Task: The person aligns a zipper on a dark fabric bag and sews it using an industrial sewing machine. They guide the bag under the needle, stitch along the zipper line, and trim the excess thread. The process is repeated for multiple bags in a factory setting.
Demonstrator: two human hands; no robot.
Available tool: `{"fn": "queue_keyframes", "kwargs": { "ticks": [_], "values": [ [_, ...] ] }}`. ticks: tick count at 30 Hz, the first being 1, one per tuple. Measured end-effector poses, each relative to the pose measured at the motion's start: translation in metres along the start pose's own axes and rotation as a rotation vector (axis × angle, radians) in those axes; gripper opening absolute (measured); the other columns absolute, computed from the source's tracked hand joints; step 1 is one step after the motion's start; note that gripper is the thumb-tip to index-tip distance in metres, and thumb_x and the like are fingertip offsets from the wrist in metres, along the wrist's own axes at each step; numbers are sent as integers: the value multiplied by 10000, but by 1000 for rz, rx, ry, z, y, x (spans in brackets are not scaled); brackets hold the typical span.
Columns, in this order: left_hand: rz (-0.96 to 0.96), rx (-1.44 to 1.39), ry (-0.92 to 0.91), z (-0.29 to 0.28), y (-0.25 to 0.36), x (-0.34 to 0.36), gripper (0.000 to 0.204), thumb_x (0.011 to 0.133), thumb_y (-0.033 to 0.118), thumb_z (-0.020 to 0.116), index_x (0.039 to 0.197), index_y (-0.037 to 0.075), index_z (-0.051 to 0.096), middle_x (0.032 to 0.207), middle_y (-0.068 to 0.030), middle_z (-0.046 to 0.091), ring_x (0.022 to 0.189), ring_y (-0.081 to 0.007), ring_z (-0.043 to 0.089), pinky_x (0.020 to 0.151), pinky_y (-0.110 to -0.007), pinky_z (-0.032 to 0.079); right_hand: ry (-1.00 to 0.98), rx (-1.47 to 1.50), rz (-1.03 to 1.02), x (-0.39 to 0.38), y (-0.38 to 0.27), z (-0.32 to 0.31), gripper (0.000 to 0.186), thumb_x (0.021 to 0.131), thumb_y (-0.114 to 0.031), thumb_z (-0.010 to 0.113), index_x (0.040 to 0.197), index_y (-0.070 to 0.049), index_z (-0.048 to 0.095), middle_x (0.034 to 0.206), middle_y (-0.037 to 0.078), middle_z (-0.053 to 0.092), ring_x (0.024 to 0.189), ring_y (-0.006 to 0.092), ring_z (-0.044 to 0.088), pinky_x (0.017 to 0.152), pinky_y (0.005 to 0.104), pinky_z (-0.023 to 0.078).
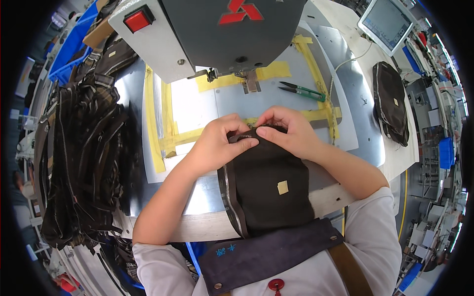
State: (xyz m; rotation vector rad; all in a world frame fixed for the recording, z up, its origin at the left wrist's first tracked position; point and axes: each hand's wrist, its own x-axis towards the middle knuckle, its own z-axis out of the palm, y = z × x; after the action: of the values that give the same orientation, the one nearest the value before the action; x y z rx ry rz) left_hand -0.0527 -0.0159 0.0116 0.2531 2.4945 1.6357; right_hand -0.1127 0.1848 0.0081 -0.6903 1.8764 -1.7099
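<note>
Dark brown fabric makes up the zipped piece (266, 170) in front of you, which stretches across the near part of the tabletop (192, 228) toward your apron (266, 254). Its metal zip (228, 197) runs down the left side, and a small pale patch (282, 187) sits on its upper face. Your left hand (217, 143) and right hand (289, 132) both pinch its far edge, fingertips near each other. Beyond them stands the sewing machine (237, 39), with green-handled snips (307, 92) right of its needle area. Similar dark pieces (81, 158) hang heaped at your left.
</note>
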Motion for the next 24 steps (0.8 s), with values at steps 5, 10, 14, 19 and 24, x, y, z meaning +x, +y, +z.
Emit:
{"fn": "queue_keyframes", "kwargs": {
  "ticks": [5,10,14,19,24],
  "values": [
    [-52,-72,-77,-1,6,0,255,752,101,777,735,10,539,723,-1,445,654,-101,368,599,-252,332,-108,-25,164,-2,-6,-3,151,899,-166,645,850,-27,611,764,-48,565,724,22,494,653,196,411],
    [-19,-83,-100,0,1,3,250,754,113,778,760,12,550,730,11,440,656,-97,372,597,-248,332,-103,15,152,0,-1,-6,196,909,-205,625,865,-15,638,725,-43,551,679,31,457,603,209,379],
    [53,-128,80,6,-5,2,221,774,143,764,833,27,586,785,-29,513,697,-111,471,614,-247,398,-67,-52,30,6,8,-10,246,913,-242,613,864,-3,645,730,-21,565,695,54,468,618,233,392],
    [496,-156,599,-1,23,-24,184,908,167,597,797,25,558,826,-63,534,739,-183,509,691,-286,442,18,-144,29,5,-4,-7,259,917,-251,605,851,-3,637,756,5,592,750,78,506,674,267,429],
    [1109,-841,55,-16,151,-121,327,974,259,443,751,46,553,729,-76,553,590,-186,506,696,-362,514,-34,-74,5,2,10,-7,215,922,-224,603,852,-21,619,767,-22,589,722,53,496,659,224,414]
  ]
}}
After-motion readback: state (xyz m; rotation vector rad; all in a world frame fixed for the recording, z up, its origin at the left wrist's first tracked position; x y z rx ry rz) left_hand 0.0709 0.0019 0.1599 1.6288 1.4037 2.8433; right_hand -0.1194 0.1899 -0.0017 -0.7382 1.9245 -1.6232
